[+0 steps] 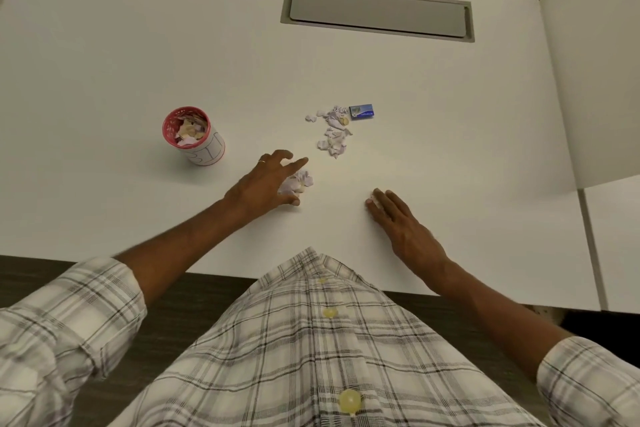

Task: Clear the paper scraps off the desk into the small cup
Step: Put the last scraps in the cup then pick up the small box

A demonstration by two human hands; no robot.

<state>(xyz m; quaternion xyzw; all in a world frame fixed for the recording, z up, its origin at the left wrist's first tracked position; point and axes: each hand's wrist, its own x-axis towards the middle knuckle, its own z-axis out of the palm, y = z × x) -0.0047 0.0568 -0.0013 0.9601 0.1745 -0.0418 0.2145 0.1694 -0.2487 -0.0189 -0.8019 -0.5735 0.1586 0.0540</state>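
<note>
White surface (138, 55), seen from above, person standing at the near edge. Plaid shirt (311, 340) fills the bottom of the view, sleeves rolled up on both arms.

Cup (207, 149): upright on the left part of the surface, red rim, white side with outlined lettering. Already filled near the rim with paper bits (190, 133), pale purple and tan.

Loose scraps (332, 132): a small scattered heap near the middle of the surface, well apart from the cup, to its right. Crumpled, mostly pale purple and white. A small blue box (362, 112) lies just beside the far right end of the heap.

Left grip (266, 180): bare hand, reaching out between the cup and the heap, nearer the heap. It is closed around a clump of scraps (299, 180), thumb on the near side, fingers arched over the far side, forefinger stretched out past the clump. Clump sits low against the surface; cannot tell whether it is lifted. Ring (262, 160) on one finger.

Right grip (398, 215): bare hand, lying flat on the surface nearer the body, fingers straight and together, holding nothing. A pale speck at the fingertips (375, 199), too small to tell what it is.

Far side: a long grey flap (377, 12) set into the surface. A white panel (588, 80) stands along the right edge.
</note>
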